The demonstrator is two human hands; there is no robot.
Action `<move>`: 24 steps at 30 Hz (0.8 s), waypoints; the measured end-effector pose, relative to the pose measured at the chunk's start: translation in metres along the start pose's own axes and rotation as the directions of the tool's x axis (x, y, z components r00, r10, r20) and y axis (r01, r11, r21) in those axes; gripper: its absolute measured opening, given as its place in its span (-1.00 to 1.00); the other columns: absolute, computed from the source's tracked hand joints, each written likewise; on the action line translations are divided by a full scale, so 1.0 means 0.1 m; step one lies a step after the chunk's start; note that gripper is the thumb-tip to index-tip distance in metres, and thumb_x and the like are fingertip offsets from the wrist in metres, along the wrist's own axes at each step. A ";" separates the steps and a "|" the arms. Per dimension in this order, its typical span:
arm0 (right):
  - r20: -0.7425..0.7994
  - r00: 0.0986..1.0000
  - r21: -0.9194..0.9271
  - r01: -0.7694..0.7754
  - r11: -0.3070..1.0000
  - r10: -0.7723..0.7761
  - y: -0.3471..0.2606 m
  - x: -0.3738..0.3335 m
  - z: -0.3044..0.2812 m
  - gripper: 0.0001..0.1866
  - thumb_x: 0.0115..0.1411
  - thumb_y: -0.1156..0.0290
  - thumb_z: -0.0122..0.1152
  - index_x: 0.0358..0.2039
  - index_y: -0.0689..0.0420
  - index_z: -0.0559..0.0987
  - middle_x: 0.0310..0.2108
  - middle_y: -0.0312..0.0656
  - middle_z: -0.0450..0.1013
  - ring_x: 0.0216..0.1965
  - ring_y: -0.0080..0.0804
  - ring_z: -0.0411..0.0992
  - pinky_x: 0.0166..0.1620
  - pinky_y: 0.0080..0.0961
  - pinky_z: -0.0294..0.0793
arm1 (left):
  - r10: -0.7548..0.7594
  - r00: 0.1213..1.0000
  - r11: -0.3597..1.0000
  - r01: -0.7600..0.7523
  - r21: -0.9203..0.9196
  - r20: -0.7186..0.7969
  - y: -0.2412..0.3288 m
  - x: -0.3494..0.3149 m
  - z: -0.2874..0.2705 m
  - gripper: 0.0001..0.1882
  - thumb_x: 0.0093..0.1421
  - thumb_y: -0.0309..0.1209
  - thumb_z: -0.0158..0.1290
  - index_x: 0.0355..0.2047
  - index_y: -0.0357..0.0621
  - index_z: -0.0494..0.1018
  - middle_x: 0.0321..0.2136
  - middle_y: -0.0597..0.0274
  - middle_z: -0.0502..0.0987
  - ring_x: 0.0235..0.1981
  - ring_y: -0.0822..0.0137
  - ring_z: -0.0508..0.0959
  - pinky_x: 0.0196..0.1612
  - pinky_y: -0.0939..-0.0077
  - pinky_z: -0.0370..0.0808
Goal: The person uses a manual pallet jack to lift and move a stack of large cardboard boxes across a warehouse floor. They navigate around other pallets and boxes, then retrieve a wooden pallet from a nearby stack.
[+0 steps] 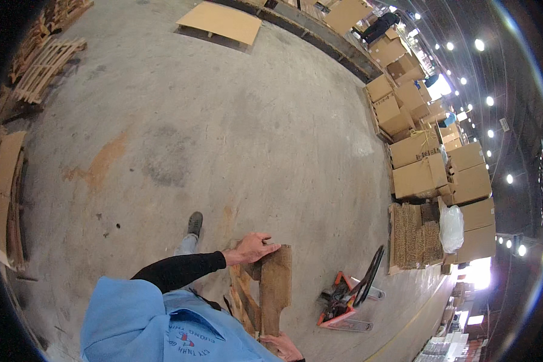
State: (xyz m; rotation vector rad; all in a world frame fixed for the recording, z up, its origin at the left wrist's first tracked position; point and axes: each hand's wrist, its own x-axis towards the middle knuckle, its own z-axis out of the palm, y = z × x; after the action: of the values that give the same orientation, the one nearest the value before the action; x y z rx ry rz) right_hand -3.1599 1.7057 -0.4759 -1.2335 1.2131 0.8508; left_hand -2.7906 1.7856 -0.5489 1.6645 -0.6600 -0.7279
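Note:
A worn wooden pallet (276, 283) of brown boards is held upright in front of my body. My left hand (250, 247), on a black-sleeved arm, grips its upper edge. My right hand (283, 347) holds its lower end near the bottom of the picture. Broken slats (242, 298) show on the pallet's left side. My blue shirt (139, 320) fills the lower left, and one shoe (194, 223) is on the concrete floor beyond it.
An orange pallet jack (344, 298) stands just right of the pallet. Stacked cardboard boxes (416, 163), a pile of flattened cardboard (413, 235) and a white plastic bag (451, 228) line the right. Wooden pallets (42, 66) lie far left, and a cardboard-covered pallet (220, 21) lies ahead.

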 end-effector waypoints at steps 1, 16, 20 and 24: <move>0.011 1.000 0.007 -0.001 1.000 0.001 -0.30 0.08 -0.11 -0.55 0.06 0.29 0.18 -0.04 0.22 0.52 -0.03 -0.13 0.51 -0.10 -0.39 0.48 -0.04 -0.34 0.34 | 0.011 1.000 1.000 -0.011 0.007 -0.010 0.01 0.34 -0.12 -0.18 0.12 0.21 0.04 -0.02 -0.44 0.45 -0.19 -0.24 0.57 -0.13 -0.08 0.59 -0.07 0.22 0.51; 0.109 0.973 -0.198 0.223 0.954 -0.205 -3.73 1.26 -1.37 -0.58 0.17 0.21 0.04 0.00 0.11 0.50 0.01 -0.26 0.48 -0.01 -0.31 0.43 0.11 -0.19 0.18 | 0.064 0.985 0.996 -0.072 0.047 0.162 0.41 4.33 -1.71 -0.26 0.15 0.17 0.02 -0.08 -0.38 0.50 -0.20 -0.24 0.57 -0.15 -0.15 0.58 -0.06 0.18 0.51; 0.251 0.919 -0.647 0.393 0.654 -0.304 -4.46 1.57 -1.85 -0.60 0.22 0.19 -0.01 0.00 0.09 0.51 0.01 -0.30 0.47 0.03 -0.32 0.41 0.15 -0.17 0.15 | 0.044 0.965 0.996 -0.062 0.064 0.257 0.49 5.52 -1.91 -0.29 0.15 0.15 0.01 -0.06 -0.33 0.51 -0.23 -0.24 0.58 -0.16 -0.13 0.59 -0.07 0.15 0.52; 0.268 0.907 -0.729 0.411 0.547 -0.325 -5.55 1.73 -2.11 -0.55 0.25 0.13 -0.05 0.03 0.14 0.47 0.03 -0.25 0.47 0.08 -0.31 0.39 0.21 -0.15 0.12 | -0.045 0.920 0.995 0.006 0.101 0.389 0.65 6.73 -2.24 -0.30 0.15 0.12 0.03 -0.07 -0.37 0.50 -0.22 -0.25 0.58 -0.16 -0.10 0.59 -0.09 0.18 0.52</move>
State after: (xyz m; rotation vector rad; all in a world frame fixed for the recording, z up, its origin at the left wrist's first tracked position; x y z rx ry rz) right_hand -2.6381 1.3751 -0.5004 -2.0322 0.4082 1.1410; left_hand -2.1865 1.4095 -0.5295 1.6311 -0.9693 -1.0782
